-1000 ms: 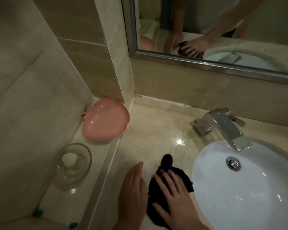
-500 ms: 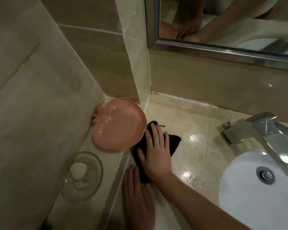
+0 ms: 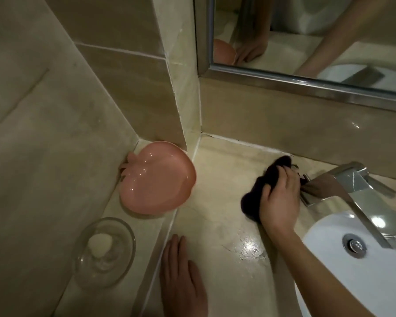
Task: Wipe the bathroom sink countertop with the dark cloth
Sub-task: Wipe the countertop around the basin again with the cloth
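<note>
Right hand (image 3: 280, 202) fingers curled over dark cloth (image 3: 258, 193), pressing it on the tabletop (image 3: 217, 216) just left of the faucet (image 3: 352, 179). Left hand (image 3: 181, 277) flat, fingers straight. Risk: cloth snags on the faucet base, leaving that edge unwiped.

- Bench (image 3: 220, 209): polished beige stone, glossy, wet sheen near the front.
- Dark cloth (image 3: 258, 191): soft, matt fabric.
- Faucet (image 3: 352, 181): bright mirror-finish metal.
- Sink (image 3: 343, 271): smooth glossy white ceramic.
- Pink dish (image 3: 156, 181): shiny plastic.
- Bowl (image 3: 105, 250): clear glass.
- Mirror frame (image 3: 306, 84): brushed metal.
</note>
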`<state>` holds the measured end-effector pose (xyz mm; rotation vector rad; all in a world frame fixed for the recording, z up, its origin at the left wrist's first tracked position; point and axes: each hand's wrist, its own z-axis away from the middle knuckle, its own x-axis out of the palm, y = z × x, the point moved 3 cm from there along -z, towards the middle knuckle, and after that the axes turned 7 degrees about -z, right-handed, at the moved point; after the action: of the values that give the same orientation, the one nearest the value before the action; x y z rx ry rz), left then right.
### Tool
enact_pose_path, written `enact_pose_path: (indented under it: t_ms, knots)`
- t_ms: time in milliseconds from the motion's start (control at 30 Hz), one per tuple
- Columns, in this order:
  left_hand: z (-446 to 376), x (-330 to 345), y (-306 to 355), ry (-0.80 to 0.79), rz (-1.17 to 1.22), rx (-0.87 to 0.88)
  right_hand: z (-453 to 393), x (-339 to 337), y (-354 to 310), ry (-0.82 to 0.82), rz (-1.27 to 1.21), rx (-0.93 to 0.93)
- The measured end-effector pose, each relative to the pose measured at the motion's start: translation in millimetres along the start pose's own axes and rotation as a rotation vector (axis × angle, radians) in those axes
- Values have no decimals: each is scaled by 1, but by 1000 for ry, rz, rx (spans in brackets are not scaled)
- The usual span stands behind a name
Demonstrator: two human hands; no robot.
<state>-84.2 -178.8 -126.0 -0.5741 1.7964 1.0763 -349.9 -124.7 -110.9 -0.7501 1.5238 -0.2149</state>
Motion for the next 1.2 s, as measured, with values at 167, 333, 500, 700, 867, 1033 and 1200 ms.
enact_pose_path:
  t_ms: [167, 333, 500, 700, 867, 1033, 1200]
  knots:
    - [1, -1, 2, 18, -25, 8, -12, 34, -51, 2, -67, -70]
    - [0, 2, 0, 28, -34, 7, -28, 85, -113, -161, -36, -335]
    - [-1, 0, 3, 19, -6, 8, -9, 90, -127, -229, -88, -404]
    - [0, -2, 1, 53, 76, -46, 99, 59, -98, -443, -131, -632]
    - [3, -2, 1, 48, 56, 4, 52, 10, -15, -380, -15, -549]
    - [3, -6, 4, -34, 97, -38, 25, -23, 29, -221, 69, -263]
    - [4, -9, 1, -68, 122, -46, 177, -20, -2, -302, -7, -332]
